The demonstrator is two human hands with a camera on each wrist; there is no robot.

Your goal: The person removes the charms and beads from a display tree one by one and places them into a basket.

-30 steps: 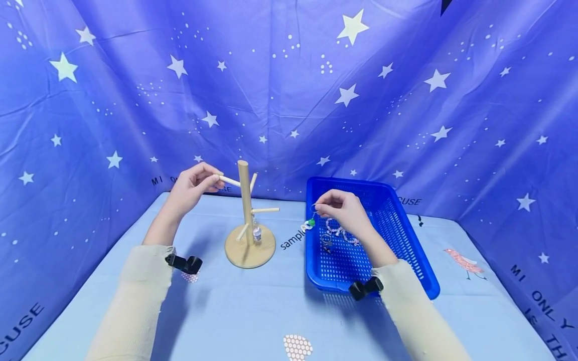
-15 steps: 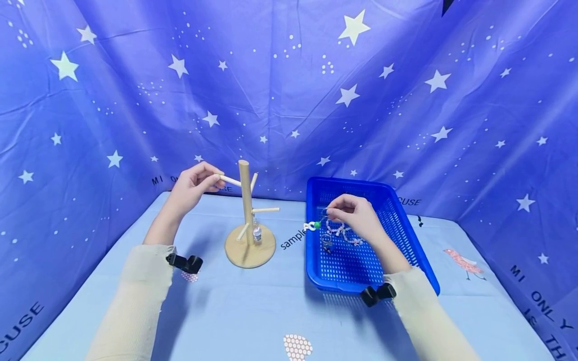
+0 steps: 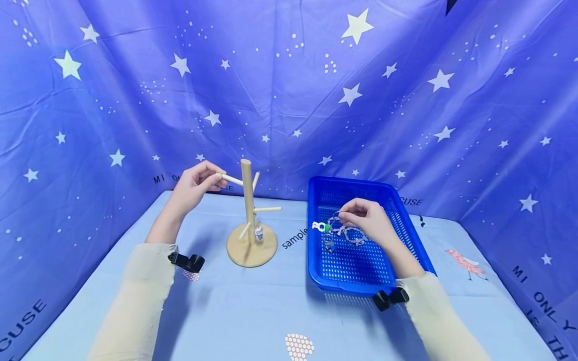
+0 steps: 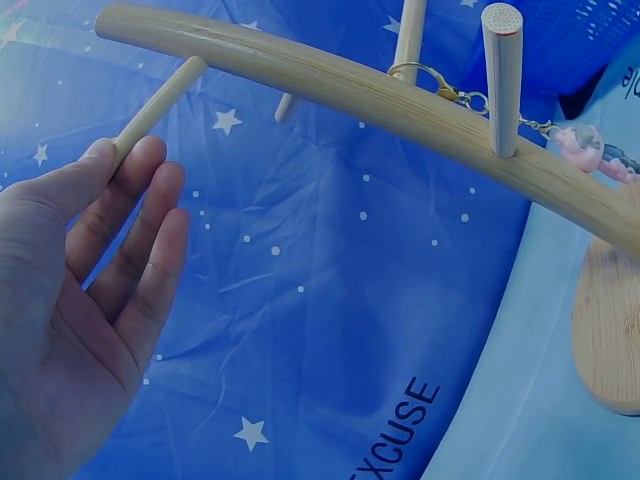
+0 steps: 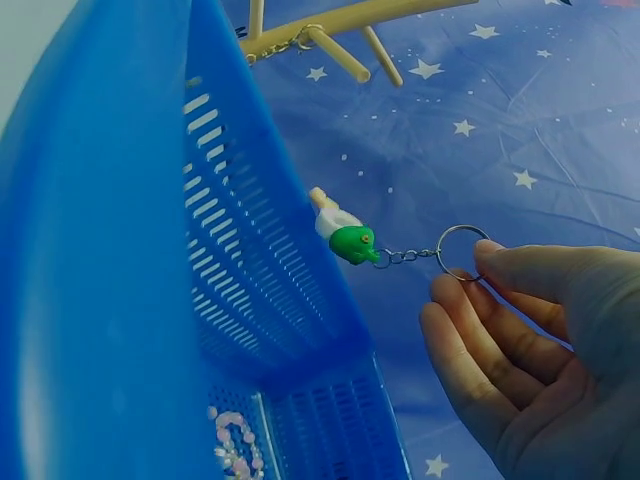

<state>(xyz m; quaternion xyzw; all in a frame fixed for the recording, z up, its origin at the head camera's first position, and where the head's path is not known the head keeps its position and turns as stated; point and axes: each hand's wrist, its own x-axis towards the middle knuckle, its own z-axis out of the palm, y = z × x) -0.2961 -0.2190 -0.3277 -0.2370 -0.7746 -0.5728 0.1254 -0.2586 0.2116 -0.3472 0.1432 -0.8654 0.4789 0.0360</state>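
Note:
My left hand (image 3: pixel 195 186) pinches the end of the upper left peg (image 4: pixel 160 108) of a wooden stand (image 3: pixel 248 200) between thumb and forefinger. Over the blue basket (image 3: pixel 316 273), my right hand (image 3: pixel 368 220) pinches the metal ring (image 5: pixel 462 252) of a keychain. Its green and white figure (image 5: pixel 350 240) dangles on a short chain; in the head view it shows near the basket's left side. Another keychain (image 3: pixel 259 233), with a pinkish charm, hangs from a right-hand peg of the stand. Beaded bracelets (image 3: pixel 354 235) lie in the basket below my right hand.
A small keychain with a blue piece (image 3: pixel 331 247) also lies in the basket, near its left wall. The stand's round base (image 3: pixel 239 255) rests on the light blue cloth (image 3: pixel 244 311), left of the basket. A starry blue curtain (image 3: pixel 280 90) hangs behind.
My right hand has moved right and slightly toward me, carrying the keychain from the basket's left rim to over its inside. My left hand keeps its pinch on the peg.

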